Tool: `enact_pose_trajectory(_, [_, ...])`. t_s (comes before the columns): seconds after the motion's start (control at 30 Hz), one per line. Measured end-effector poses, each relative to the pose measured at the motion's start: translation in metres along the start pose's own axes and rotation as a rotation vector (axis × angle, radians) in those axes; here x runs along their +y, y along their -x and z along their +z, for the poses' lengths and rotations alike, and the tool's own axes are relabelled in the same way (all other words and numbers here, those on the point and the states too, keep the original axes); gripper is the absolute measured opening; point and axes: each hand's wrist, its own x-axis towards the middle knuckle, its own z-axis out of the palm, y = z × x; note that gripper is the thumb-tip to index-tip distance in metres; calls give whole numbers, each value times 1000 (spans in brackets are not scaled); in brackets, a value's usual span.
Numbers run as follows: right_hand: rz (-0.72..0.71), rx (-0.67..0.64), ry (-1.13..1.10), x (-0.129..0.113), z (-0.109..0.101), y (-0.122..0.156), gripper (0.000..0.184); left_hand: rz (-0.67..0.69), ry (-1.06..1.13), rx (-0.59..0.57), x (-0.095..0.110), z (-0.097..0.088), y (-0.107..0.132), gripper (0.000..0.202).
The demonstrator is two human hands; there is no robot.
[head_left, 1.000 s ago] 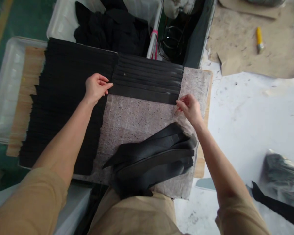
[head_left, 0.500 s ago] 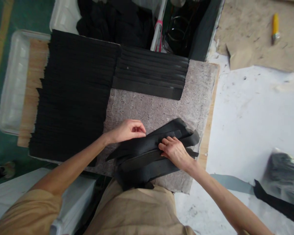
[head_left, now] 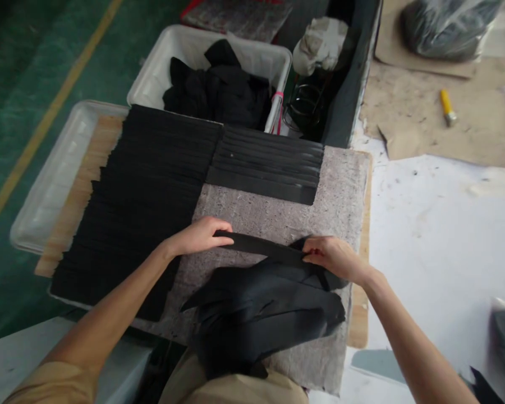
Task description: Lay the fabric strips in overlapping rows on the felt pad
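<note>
My left hand [head_left: 200,236] pinches the left end of a black strip [head_left: 263,247], and my right hand [head_left: 334,258] pinches its right end. The strip is stretched between them just above a loose pile of black strips [head_left: 269,306] lying near me on a grey felt mat [head_left: 336,191]. Farther back on the mat, a neat row of overlapping black strips [head_left: 267,168] is laid out. To its left lies a larger stack of overlapping black strips [head_left: 143,191] on a wooden board [head_left: 88,168].
A white bin [head_left: 160,73] with black material stands behind the board, and a clear plastic tray [head_left: 46,179] lies under it. At right are a white table surface [head_left: 437,235], brown paper with a yellow tool [head_left: 446,106], and bagged dark material [head_left: 446,22].
Both hands came back from the laid row to the near pile, took hold of one strip by its ends and lifted it off the pile. The camera view tilted up.
</note>
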Motion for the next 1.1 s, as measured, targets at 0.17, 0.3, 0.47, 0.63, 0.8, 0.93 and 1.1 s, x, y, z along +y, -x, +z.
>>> enact_pose_trajectory(0.17, [70,159,-174,34,-12,-23,14,-184,258,441,-36,-37,-15,32])
enact_pose_trajectory(0.3, [87,275,-357,44,-11,-42,19,-251,312,622,-47,-49,-27,32])
enact_pose_trajectory(0.47, [184,399,-575,40,-11,-54,36,-285,351,703,-51,-53,-34,27])
enact_pose_trajectory(0.63, [190,380,-758,40,-19,-60,47,-275,266,775,-67,-51,-38,27])
enact_pose_trajectory(0.8, [200,482,-627,48,-26,-70,49,-242,64,943,-83,-52,-47,27])
enact_pose_trajectory(0.93, [236,590,-396,51,-26,-79,49,-281,-28,986,-86,-56,-54,28])
enact_pose_trajectory(1.1, [298,708,-159,51,-23,-87,47,-335,-117,919,-86,-58,-58,26])
